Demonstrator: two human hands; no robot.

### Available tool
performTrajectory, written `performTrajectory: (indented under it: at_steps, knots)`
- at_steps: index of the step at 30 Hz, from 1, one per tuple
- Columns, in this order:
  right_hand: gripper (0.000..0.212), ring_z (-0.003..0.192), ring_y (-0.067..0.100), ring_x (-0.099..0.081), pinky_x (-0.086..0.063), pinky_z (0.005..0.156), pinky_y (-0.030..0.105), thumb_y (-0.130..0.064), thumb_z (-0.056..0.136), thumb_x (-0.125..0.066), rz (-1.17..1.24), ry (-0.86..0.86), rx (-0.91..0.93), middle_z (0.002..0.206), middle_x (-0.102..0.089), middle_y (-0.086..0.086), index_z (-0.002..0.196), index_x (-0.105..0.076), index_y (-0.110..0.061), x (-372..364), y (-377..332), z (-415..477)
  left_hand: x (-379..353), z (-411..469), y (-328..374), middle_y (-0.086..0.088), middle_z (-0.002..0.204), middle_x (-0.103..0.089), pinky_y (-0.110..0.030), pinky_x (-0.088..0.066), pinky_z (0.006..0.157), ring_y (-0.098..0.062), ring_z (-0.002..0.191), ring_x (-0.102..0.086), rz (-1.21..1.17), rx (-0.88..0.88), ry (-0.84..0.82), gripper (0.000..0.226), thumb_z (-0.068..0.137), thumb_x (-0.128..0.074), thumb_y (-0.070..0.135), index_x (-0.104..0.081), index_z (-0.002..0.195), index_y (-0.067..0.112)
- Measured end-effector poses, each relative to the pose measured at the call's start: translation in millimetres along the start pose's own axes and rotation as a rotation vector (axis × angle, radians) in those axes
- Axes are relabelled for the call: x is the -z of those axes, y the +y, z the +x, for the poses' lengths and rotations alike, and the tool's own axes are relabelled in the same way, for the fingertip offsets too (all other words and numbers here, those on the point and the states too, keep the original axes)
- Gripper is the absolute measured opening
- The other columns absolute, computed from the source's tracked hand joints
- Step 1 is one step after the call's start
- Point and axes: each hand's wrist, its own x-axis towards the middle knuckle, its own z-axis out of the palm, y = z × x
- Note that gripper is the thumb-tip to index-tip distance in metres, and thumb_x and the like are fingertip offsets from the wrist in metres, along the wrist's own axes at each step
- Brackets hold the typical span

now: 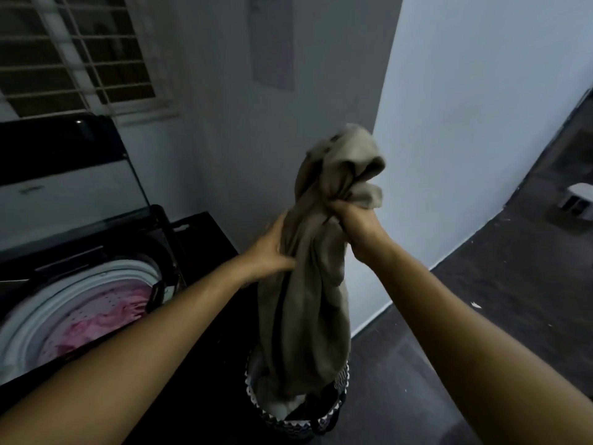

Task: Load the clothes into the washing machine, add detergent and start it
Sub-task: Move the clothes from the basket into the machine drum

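Two hands are holding up an olive-grey garment [308,277] right of the washing machine [80,284].
Lid raised, the washing machine is holding pink clothes [96,322] in its drum; just right of it, the garment is hanging with its lower end trailing in a patterned laundry basket [324,420]; the right hand [356,229] is clenching the bunched top, the left hand [272,248] gripping a fold lower down, slightly apart.
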Motion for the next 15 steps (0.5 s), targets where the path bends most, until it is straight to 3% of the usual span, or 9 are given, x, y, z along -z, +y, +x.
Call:
performTrajectory:
  at_steps: [1,3,4,7,10,13,15]
  knots:
    - [0.025,0.103,0.030,-0.070,-0.057,0.094,0.051,-0.014,0.091,-0.063,0.115,-0.018,-0.007,0.110,-0.071,0.020,0.113,-0.065,-0.003,-2,-14,1,-4,-4,-17,0.005,0.160,-0.028,-0.039,-0.028,0.120,-0.016,0.147,-0.027,0.087,0.066,-0.005,0.126,0.057,-0.086,0.041,-0.007,0.155,0.042]
    - [0.029,0.110,0.027,-0.069,-0.053,0.101,0.047,-0.018,0.096,-0.061,0.379,-0.084,-0.031,0.118,-0.071,0.015,0.122,-0.063,-0.003,-4,-42,3,-15,-13,-40,0.005,0.157,-0.033,-0.038,-0.032,0.118,-0.017,0.143,-0.034,0.115,0.221,0.048,0.134,0.049,-0.091,0.051,-0.009,0.155,0.039]
    - [0.033,0.114,0.028,-0.067,-0.052,0.104,0.046,-0.019,0.097,-0.061,0.493,-0.122,-0.040,0.122,-0.070,0.016,0.125,-0.061,-0.002,-2,-53,6,-20,-17,-44,0.005,0.152,-0.041,-0.034,-0.038,0.113,-0.016,0.137,-0.043,0.039,0.280,0.079,0.126,0.053,-0.092,0.048,-0.018,0.155,0.034]
    - [0.036,0.117,0.030,-0.066,-0.051,0.103,0.044,-0.024,0.099,-0.060,0.622,-0.220,-0.026,0.124,-0.069,0.018,0.125,-0.062,0.000,9,-77,8,-28,-12,-41,-0.003,0.134,-0.062,-0.024,-0.048,0.091,-0.017,0.110,-0.061,-0.325,0.428,0.164,0.069,0.082,-0.078,0.027,-0.048,0.144,0.022]
    - [0.039,0.111,0.026,-0.070,-0.055,0.097,0.043,-0.025,0.093,-0.069,0.360,-0.134,0.059,0.120,-0.072,0.011,0.127,-0.062,-0.007,28,-73,14,-20,2,-28,-0.003,0.123,-0.067,-0.023,-0.050,0.079,-0.018,0.097,-0.065,-0.459,0.445,0.283,0.041,0.093,-0.065,0.027,-0.058,0.133,0.021]
    - [0.029,0.096,0.017,-0.068,-0.058,0.085,0.034,-0.017,0.091,-0.067,-0.242,0.059,0.254,0.107,-0.070,0.006,0.118,-0.062,-0.011,55,-39,23,-7,12,-14,-0.007,0.117,-0.069,-0.025,-0.052,0.076,-0.020,0.092,-0.067,-0.472,0.385,0.413,0.033,0.096,-0.060,0.024,-0.064,0.129,0.017]
    - [0.027,0.100,0.020,-0.065,-0.059,0.085,0.041,-0.025,0.084,-0.060,-0.680,0.037,0.308,0.108,-0.065,0.006,0.111,-0.061,-0.021,71,-4,35,4,21,1,-0.006,0.110,-0.071,-0.028,-0.056,0.076,-0.019,0.088,-0.068,-0.508,0.383,0.458,0.027,0.100,-0.054,0.030,-0.066,0.123,0.021]
